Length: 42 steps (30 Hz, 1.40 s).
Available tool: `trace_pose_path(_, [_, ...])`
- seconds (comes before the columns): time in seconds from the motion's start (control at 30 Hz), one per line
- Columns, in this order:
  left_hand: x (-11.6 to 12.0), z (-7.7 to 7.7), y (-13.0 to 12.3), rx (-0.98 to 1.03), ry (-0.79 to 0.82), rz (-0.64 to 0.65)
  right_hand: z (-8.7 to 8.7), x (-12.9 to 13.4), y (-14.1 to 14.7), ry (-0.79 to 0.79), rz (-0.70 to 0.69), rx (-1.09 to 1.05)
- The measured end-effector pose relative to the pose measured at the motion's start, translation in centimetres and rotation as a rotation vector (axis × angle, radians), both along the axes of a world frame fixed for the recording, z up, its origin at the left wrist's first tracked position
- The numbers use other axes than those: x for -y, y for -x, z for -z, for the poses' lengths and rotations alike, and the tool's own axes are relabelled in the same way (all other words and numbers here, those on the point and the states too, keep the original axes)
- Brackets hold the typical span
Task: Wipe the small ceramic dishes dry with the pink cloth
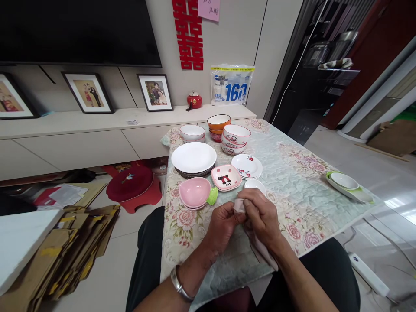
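Observation:
Close to the table's near edge, my left hand (225,225) and my right hand (262,216) meet. Both are closed on a pale pink cloth (261,251), whose loose end hangs below my right hand. Whether something is wrapped in the cloth is hidden by my fingers. Just beyond my hands lies a small white dish (255,186), partly covered by my right hand. A square pink cat plate (226,177) sits behind it. Left of my hands are stacked pink fruit-shaped bowls (195,192) with a green leaf handle.
Farther back stand white plates (194,157), flowered plates (247,166), white bowls (192,131), orange bowls (219,121) and red-rimmed bowls (236,135). Green-edged dishes (344,181) rest near the right edge of the flowered tablecloth (305,203). Flattened cardboard (74,247) and a red stool (130,184) are at left.

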<state>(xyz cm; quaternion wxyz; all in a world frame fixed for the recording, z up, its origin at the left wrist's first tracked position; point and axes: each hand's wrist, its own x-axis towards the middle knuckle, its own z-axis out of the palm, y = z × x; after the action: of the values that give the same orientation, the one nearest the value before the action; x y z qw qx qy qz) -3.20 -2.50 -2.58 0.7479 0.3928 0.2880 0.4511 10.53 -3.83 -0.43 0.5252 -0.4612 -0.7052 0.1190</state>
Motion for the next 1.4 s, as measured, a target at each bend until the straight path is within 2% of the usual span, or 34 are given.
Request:
trace_pose_path(0.1, [0.2,-0.6,-0.1,0.079,0.108,-0.017,0.0,-0.1,-0.5,0.171,0.067,-0.209])
trace_pose_path(0.17, [0.2,-0.8,-0.1,0.125,0.166,-0.031,0.2,-0.1,-0.6,0.224,0.111,-0.282])
trace_pose_path(0.27, [0.1,-0.8,-0.2,0.152,0.181,-0.020,0.6,-0.1,-0.3,0.094,0.095,-0.177])
trace_pose_path(0.4, [0.0,-0.5,-0.4,0.164,0.082,-0.003,0.7,-0.2,0.2,-0.095,-0.065,0.105])
trace_pose_path(0.5, [0.1,-0.6,-0.3,0.166,0.094,-0.002,0.6,-0.4,-0.1,-0.082,-0.049,0.115])
trace_pose_path(0.67, [-0.1,-0.6,0.0,0.237,0.208,-0.012,0.7,-0.5,-0.3,0.029,0.075,-0.074])
trace_pose_path(0.77, [-0.4,-0.4,0.0,0.299,0.242,-0.021,1.2,-0.4,0.3,-0.070,0.068,0.029])
trace_pose_path(0.9, [-0.7,-0.3,-0.1,0.349,0.220,-0.048,1.6,-0.4,1.1,-0.217,-0.052,0.236])
trace_pose_path(0.97, [-0.7,-0.3,-0.1,0.342,0.232,-0.038,1.5,-0.5,1.0,-0.239,0.009,0.240])
trace_pose_path(1.07, [-0.6,-0.3,0.1,0.323,0.262,-0.018,1.2,-0.5,0.7,-0.203,0.229,0.169])
trace_pose_path(1.13, [-0.6,-0.3,0.1,0.325,0.269,-0.029,1.2,-0.4,0.6,-0.175,0.302,0.133])
trace_pose_path(1.2, [-0.6,-0.4,0.1,0.339,0.261,-0.053,1.2,-0.1,0.8,-0.180,0.275,0.146])
trace_pose_path(1.33, [-0.6,-0.6,-0.1,0.336,0.208,-0.063,1.0,0.2,1.3,-0.177,0.090,0.246])
trace_pose_path(1.4, [-0.5,-0.6,-0.2,0.313,0.192,-0.046,0.9,0.1,1.2,-0.168,0.074,0.258])
